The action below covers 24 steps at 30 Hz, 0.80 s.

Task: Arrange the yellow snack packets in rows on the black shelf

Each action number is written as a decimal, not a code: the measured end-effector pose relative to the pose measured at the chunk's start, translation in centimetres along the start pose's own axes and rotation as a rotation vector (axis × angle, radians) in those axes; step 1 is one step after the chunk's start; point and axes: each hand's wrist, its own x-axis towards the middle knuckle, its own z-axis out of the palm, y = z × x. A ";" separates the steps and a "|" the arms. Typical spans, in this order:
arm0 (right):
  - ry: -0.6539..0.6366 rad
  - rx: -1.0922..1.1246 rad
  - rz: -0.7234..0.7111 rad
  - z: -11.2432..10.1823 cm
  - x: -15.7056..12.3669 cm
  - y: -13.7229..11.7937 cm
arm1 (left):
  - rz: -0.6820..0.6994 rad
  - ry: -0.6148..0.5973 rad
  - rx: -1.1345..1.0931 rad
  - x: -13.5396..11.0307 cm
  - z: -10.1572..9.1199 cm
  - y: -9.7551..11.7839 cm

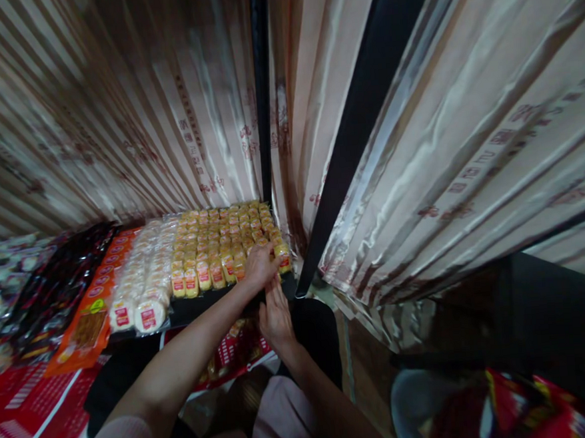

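Observation:
Rows of small yellow wrapped snack packs (218, 241) lie on a dark shelf, with round white wrapped cakes (142, 289) to their left. My left hand (259, 264) reaches to the right end of the front yellow row, fingers curled around a yellow pack (282, 256). Just below it, my right hand (276, 313) has its fingers pointing up at the shelf's front edge, touching the left hand's underside. What the right fingers hold, if anything, is hidden.
Orange packets (91, 313) and dark packets (56, 282) lie further left on the shelf. Striped satin curtains (467, 133) hang behind and to the right, split by black poles (356, 121). A red box (29, 404) sits lower left. A grey bin with red packaging (486, 405) stands lower right.

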 end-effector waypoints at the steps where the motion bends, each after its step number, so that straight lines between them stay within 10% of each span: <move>1: 0.005 -0.001 -0.001 0.2 -0.1 0.2 | 0.021 0.009 0.016 0.0 0.3 -0.2; 24: 0.213 0.044 -0.120 -0.9 0.0 0.8 | 0.235 0.200 0.054 -0.3 2.9 -2.0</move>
